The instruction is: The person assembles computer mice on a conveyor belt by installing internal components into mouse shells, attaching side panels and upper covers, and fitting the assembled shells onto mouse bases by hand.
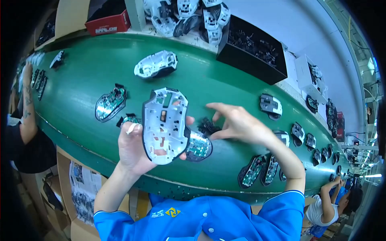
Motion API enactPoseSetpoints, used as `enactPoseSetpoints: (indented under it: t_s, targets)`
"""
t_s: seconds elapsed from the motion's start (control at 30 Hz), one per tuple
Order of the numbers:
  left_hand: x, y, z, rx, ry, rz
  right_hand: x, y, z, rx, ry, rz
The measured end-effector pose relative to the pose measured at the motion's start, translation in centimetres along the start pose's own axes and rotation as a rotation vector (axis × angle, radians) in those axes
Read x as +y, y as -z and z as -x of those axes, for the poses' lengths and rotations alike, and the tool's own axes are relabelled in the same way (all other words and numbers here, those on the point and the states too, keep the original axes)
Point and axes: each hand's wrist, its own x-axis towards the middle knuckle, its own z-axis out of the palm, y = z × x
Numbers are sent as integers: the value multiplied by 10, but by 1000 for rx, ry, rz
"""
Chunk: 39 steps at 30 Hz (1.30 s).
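My left hand (133, 150) grips a white computer mouse top shell (171, 130) with a dark rim, its hollow inside facing up. A white wrap shows on one of that hand's fingers. Over the green belt (217, 86), my right hand (244, 123) has its thumb and forefinger apart, beside a small pile of black parts (207, 126). Partly behind the shell lies a mouse base with a green circuit board (199, 148). Another board (129, 119) shows partly beside my left hand.
A white shell (156, 66) and a mouse base with its board (110, 104) lie on the belt. Several mice and bases (252, 170) lie to the right. Along the far edge stand a black box of small parts (251, 66) and a red box (107, 27). Co-workers sit at both ends.
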Motion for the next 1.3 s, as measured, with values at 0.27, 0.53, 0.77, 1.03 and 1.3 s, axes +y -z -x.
enactPoseSetpoints:
  t_s: [0.27,0.53,0.77,1.03,1.3]
  targets:
    - [-3,17,25,109,-19,-49,16,-16,69,308,-34,-2]
    - [-16,1,16,154,107,-99,10,-27,32,413,120,306]
    - [-7,-12,7,148,204,-363,26,-2,34,290,41,154]
    - [-19,-17,7,-44,228,-445,-66,7,63,468,643,173]
    - [-32,-36,20,-34,198,-819,-69,-18,66,506,758,572]
